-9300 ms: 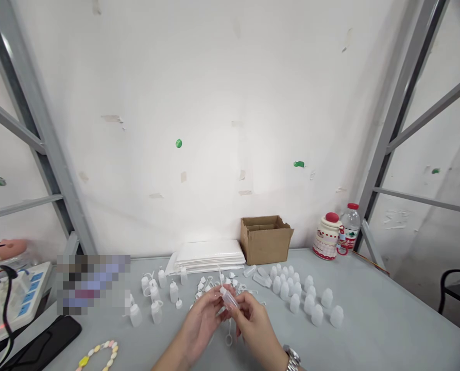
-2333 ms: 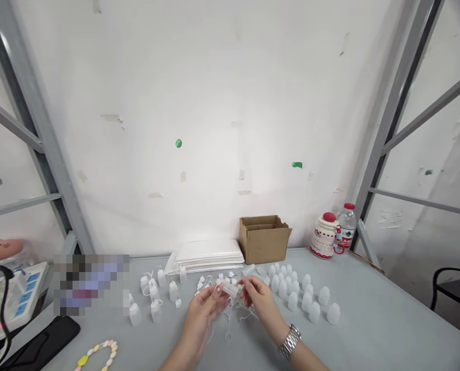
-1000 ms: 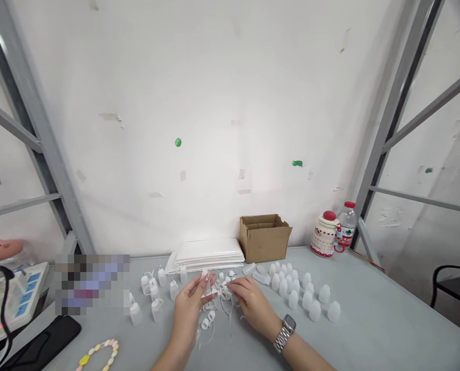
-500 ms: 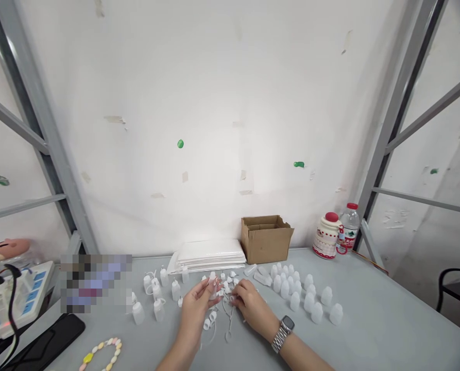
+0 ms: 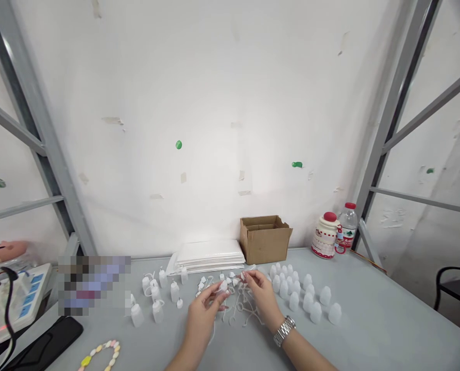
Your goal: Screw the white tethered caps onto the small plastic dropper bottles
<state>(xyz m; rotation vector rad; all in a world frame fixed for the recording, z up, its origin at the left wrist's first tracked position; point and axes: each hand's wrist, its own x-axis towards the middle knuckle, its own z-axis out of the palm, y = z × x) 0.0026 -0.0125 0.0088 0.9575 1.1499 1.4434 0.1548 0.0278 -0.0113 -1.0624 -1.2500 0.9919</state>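
- Grey table [image 5: 372, 314]: open surface runs from the bottle rows [image 5: 316, 313] to its slanting right edge.
- Cardboard box [image 5: 266, 247]: near the back edge.
- Left hand [image 5: 202, 312]: thumb and fingers grip a small bottle [image 5: 224, 286], a gap away from the right hand [image 5: 262, 296].
- Right hand: fingertips drawn together; cannot tell whether they hold anything.
- White caps [image 5: 232, 275]: scattered around the hands, well inside the table edges.
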